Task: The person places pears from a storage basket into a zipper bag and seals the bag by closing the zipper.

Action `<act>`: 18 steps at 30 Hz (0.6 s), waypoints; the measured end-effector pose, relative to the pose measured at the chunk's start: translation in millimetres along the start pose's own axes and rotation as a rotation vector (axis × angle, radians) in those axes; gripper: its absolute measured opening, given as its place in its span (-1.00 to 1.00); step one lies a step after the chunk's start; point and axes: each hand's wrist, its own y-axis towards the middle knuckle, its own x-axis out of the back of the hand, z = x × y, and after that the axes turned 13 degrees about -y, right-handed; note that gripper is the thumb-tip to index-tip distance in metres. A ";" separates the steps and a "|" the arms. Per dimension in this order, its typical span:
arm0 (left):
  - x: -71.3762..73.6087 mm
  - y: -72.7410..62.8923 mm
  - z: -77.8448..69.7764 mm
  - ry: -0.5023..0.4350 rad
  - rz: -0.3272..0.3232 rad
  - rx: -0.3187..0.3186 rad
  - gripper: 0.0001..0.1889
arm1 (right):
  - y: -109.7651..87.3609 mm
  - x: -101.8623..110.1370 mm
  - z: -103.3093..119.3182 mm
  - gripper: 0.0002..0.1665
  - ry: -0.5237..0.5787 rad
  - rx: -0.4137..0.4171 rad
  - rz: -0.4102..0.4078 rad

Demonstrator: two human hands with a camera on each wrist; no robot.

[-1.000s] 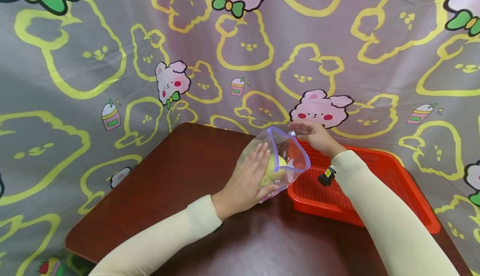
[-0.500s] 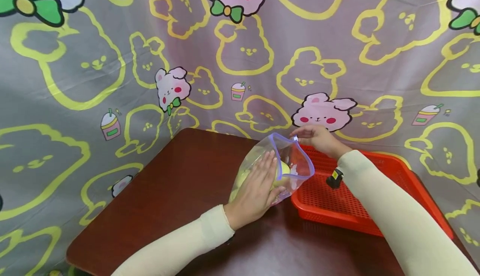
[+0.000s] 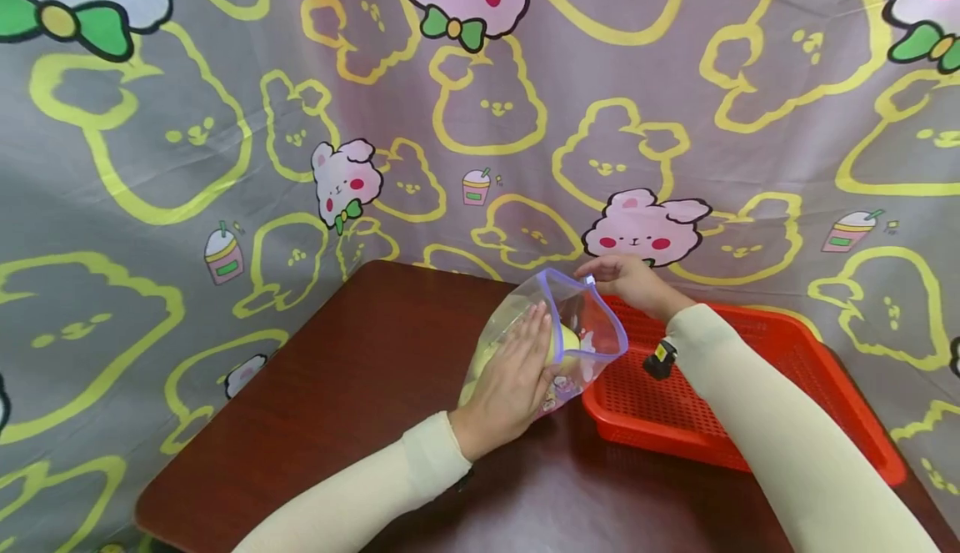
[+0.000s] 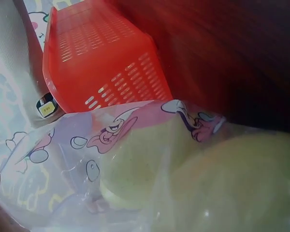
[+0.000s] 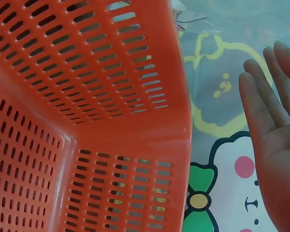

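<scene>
A clear slider zip bag [image 3: 517,293] with purple edging and cartoon prints tilts above the dark table, its mouth agape toward the right. Inside it are round pale yellow-green things [image 4: 241,179] that look like fruit; plastic blurs their kind. My left hand [image 3: 506,382] lies along the bag's near side with fingers straight and pressed against it. At the bag's top corner, my right hand [image 3: 630,286] pinches beside the small white slider [image 3: 589,280]. In the right wrist view its outer fingers [image 5: 261,106] extend straight, while the pinch itself falls outside the frame.
A red perforated plastic basket [image 3: 660,434] stands at the table's right, under my right forearm. The dark reddish table [image 3: 360,361] extends to the left, its edge near the cartoon-printed curtain [image 3: 420,77] behind. A small black camera [image 3: 660,359] is strapped to my right wrist.
Both hands and the bag have shifted slightly right and down in the head view. My right fingertips have drawn in toward the slider. The last half second shows almost no movement.
</scene>
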 end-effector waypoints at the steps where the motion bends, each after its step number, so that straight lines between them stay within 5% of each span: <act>1: -1.1 0.2 0.5 0.002 -0.007 0.000 -0.39 | 0.8 -1.4 0.2 -0.63 -0.001 -0.001 0.001; 12: -4.1 1.7 13.8 -0.054 -0.045 -0.036 -0.45 | 6.6 -12.3 13.7 -0.73 -0.109 -0.083 -0.021; 18: 2.4 3.9 18.0 -0.103 -0.059 0.018 -0.46 | 3.2 -2.4 20.7 -0.77 -0.121 -0.108 -0.021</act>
